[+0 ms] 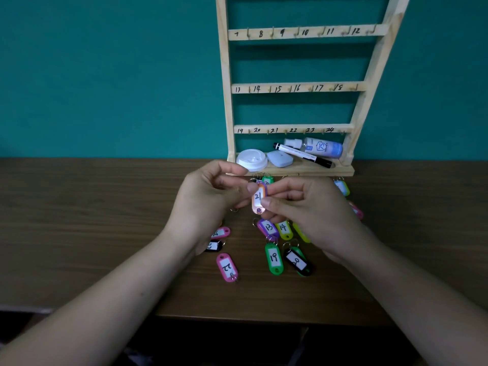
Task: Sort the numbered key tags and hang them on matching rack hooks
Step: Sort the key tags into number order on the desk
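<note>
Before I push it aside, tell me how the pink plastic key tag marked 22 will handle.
The pink plastic key tag marked 22 lies flat on the wooden table, so it would probably slide, not roll or tip. Small and thin, it is likely light and stiff. Its metal ring at the near end looks loose and may swing when lifted.

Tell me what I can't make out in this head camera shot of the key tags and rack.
- Head view, rack: top cut off by the frame edge.
- Head view, pink tag and black tag beside the left hand: numbers partly covered by it.
- Head view, blue-green tag: label too blurred to read.
</note>
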Available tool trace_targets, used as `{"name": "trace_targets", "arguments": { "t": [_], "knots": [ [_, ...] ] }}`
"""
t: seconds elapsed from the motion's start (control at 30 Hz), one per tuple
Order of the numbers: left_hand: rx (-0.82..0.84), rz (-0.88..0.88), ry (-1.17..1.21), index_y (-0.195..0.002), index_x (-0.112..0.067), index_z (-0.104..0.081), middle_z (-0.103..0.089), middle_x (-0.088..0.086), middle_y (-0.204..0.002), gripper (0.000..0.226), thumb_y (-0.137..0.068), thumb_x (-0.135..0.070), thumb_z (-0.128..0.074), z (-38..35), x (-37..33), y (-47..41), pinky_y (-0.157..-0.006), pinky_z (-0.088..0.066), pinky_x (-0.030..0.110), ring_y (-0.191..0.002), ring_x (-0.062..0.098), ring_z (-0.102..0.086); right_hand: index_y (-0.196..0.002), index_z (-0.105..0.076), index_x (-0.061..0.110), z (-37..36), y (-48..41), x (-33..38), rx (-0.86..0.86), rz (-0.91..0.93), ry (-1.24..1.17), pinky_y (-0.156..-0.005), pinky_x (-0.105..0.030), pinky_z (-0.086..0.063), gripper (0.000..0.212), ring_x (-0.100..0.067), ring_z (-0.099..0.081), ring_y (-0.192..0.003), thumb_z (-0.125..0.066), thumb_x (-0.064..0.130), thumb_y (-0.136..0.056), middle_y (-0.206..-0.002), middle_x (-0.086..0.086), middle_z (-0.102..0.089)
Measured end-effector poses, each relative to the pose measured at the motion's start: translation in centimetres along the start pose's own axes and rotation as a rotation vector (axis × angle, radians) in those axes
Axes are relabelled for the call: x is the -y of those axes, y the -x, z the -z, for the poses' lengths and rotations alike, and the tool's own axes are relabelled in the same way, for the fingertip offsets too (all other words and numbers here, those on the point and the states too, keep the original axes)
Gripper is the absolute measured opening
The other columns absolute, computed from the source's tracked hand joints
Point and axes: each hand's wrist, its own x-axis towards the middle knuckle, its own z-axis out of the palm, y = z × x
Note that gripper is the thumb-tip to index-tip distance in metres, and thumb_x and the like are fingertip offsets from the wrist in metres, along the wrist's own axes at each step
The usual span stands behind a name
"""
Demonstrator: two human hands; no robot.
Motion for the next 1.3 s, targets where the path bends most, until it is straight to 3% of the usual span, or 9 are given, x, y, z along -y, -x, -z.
{"name": "trace_targets", "arguments": {
  "t": [0.23, 0.4, 0.47, 0.57, 0.73, 0.8, 0.93, 1.13, 1.3],
  "knots": [
    [0.107, 0.034, -0.066, -0.101, -0.004, -0.076, -0.079, 0.018, -0.095, 0.027, -0.078, -0.010, -0.087, 0.2, -0.3, 0.4, -0.073, -0.062, 0.024, -0.084, 0.022, -0.078, -0.108, -0.079, 0.018, 1.1, 0.7, 0.3, 0.024, -0.018, 0.081, -0.071, -0.024, -0.062, 0.014, -0.014, -0.079, -0.080, -0.077, 0.012, -0.095, -0.090, 0.001, -0.082],
    [0.081, -0.008, -0.073, -0.095, -0.005, -0.075, -0.078, 0.022, -0.092, 0.030, -0.071, -0.018, -0.087, -0.7, -0.1, 0.7, -0.073, -0.063, 0.030, -0.080, 0.025, -0.077, -0.107, -0.081, 0.020, 1.3, 0.8, -0.2, -0.094, 0.080, 0.185, -0.074, -0.027, -0.062, 0.013, -0.007, -0.078, -0.080, -0.080, 0.017, -0.095, -0.089, 0.006, -0.081],
    [0.079, -0.013, -0.106, -0.094, -0.008, -0.076, -0.079, 0.020, -0.091, 0.028, -0.071, -0.020, -0.089, -0.7, 0.1, 0.7, -0.081, -0.063, 0.040, -0.081, 0.027, -0.078, -0.106, -0.081, 0.021, 1.4, 1.0, -0.1, -0.092, 0.116, 0.214, -0.074, -0.027, -0.062, 0.012, -0.006, -0.078, -0.080, -0.079, 0.016, -0.095, -0.089, 0.008, -0.080],
    [0.107, -0.010, -0.140, -0.096, -0.007, -0.076, -0.079, 0.019, -0.091, 0.030, -0.073, -0.021, -0.089, -0.7, 0.1, 0.7, -0.080, -0.063, 0.039, -0.082, 0.029, -0.077, -0.105, -0.080, 0.021, 1.8, 1.4, 0.1, -0.064, 0.140, 0.264, -0.069, -0.024, -0.061, 0.010, -0.007, -0.077, -0.076, -0.077, 0.016, -0.096, -0.087, 0.008, -0.079],
    [0.151, -0.093, -0.317, -0.097, -0.009, -0.077, -0.079, 0.010, -0.084, 0.019, -0.086, -0.023, -0.082, 0.4, -0.8, 0.2, -0.072, -0.062, 0.026, -0.074, 0.020, -0.076, -0.101, -0.078, 0.015, 3.9, 1.9, 1.5, 0.096, -0.041, 0.235, -0.060, -0.021, -0.057, 0.006, -0.014, -0.076, -0.068, -0.077, 0.011, -0.095, -0.081, -0.005, -0.079],
    [0.119, -0.118, -0.434, -0.097, -0.013, -0.077, -0.080, 0.005, -0.083, 0.018, -0.092, -0.031, -0.077, 1.5, -1.1, -0.5, -0.077, -0.063, 0.030, -0.077, 0.022, -0.077, -0.101, -0.077, 0.014, 4.9, 2.2, 1.9, 0.167, -0.133, 0.269, -0.058, -0.019, -0.054, 0.006, -0.014, -0.074, -0.066, -0.077, 0.011, -0.095, -0.079, -0.006, -0.079],
    [0.085, -0.129, -0.697, -0.095, -0.024, -0.078, -0.080, -0.007, -0.084, 0.013, -0.096, -0.036, -0.073, 4.5, -1.1, -1.9, -0.089, -0.060, 0.033, -0.081, 0.012, -0.076, -0.101, -0.076, 0.016, 6.1, 2.6, 1.6, 0.254, -0.254, 0.384, -0.066, -0.029, -0.060, 0.006, -0.017, -0.076, -0.070, -0.077, 0.013, -0.095, -0.080, -0.004, -0.079],
    [0.135, -0.049, -0.970, -0.096, -0.037, -0.079, -0.078, -0.019, -0.090, 0.005, -0.092, -0.034, -0.080, 8.2, -0.3, -3.5, -0.094, -0.054, 0.028, -0.093, -0.003, -0.069, -0.097, -0.075, 0.017, 6.5, 3.4, 0.2, 0.268, -0.316, 0.474, -0.069, -0.036, -0.063, 0.004, -0.020, -0.077, -0.070, -0.077, 0.014, -0.096, -0.079, -0.005, -0.079],
    [0.180, 0.007, -1.039, -0.095, -0.036, -0.079, -0.078, -0.021, -0.090, 0.013, -0.086, -0.028, -0.086, 10.5, -0.8, -3.9, -0.084, -0.049, 0.016, -0.087, -0.009, -0.067, -0.096, -0.075, 0.015, 6.9, 3.9, -0.2, 0.256, -0.345, 0.491, -0.062, -0.032, -0.059, 0.003, -0.023, -0.077, -0.067, -0.078, 0.015, -0.095, -0.077, -0.006, -0.078]
  ]
}}
